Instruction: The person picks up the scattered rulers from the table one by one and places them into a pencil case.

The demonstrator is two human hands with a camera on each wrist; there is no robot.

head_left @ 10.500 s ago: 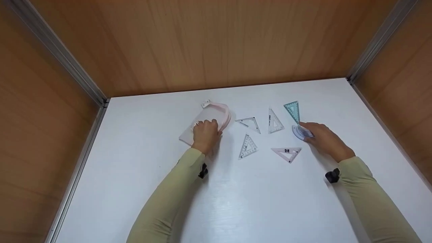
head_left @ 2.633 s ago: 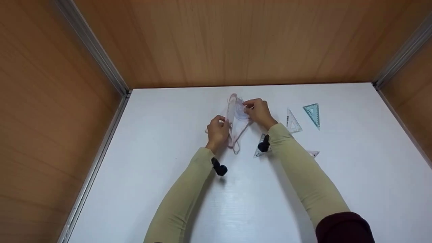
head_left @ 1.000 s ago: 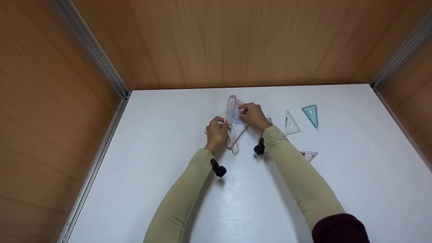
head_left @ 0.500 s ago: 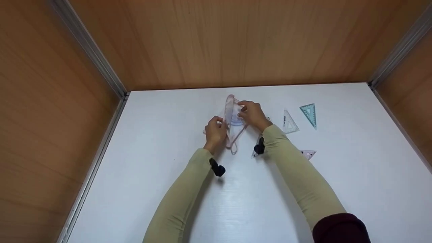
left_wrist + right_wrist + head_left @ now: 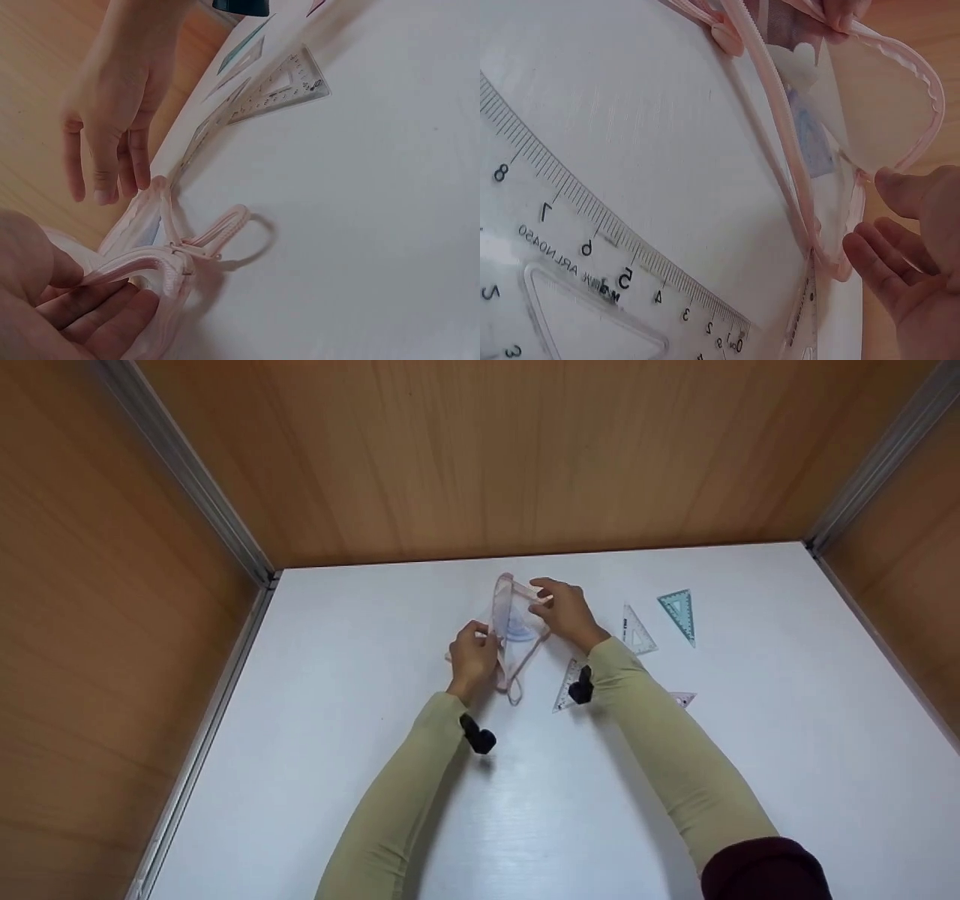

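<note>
Pink, soft and see-through, the pouch (image 5: 510,634) stands between the two hands on the table (image 5: 525,810), its zip mouth agape with a bluish protractor (image 5: 520,628) showing inside. The left hand (image 5: 472,651) pinches the near rim. The right hand (image 5: 562,611) has its fingers loosely spread at the far rim, holding nothing that I can see. The pouch looks light and floppy, likely to sag shut, so the stiffer zip edge is the best place to grip. A clear set square (image 5: 566,695) lies under the right wrist.
</note>
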